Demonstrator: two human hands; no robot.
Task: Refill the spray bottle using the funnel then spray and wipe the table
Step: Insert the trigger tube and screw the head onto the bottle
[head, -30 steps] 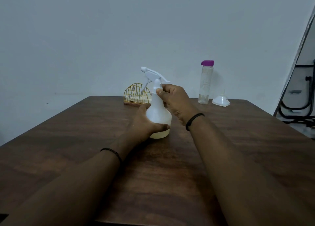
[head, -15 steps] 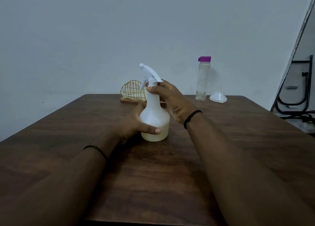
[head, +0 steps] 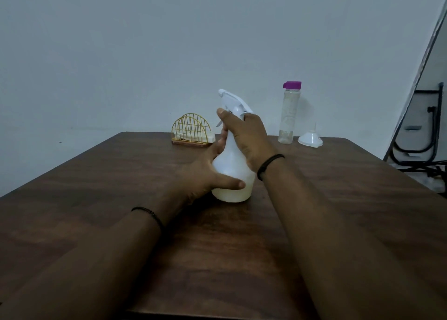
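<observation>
The white spray bottle (head: 231,167) stands mid-table (head: 121,199), nearly empty, so probably light and tippy. The left hand (head: 205,174) grips its smooth belly; the right hand (head: 244,136) is wrapped around the neck collar, the sensible twisting hold.

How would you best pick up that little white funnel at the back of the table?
The funnel sits wide mouth down, its thin spout pointing up. Probably pinch the spout from above; the flared cone lies low on the table, offering little side grip.
</observation>
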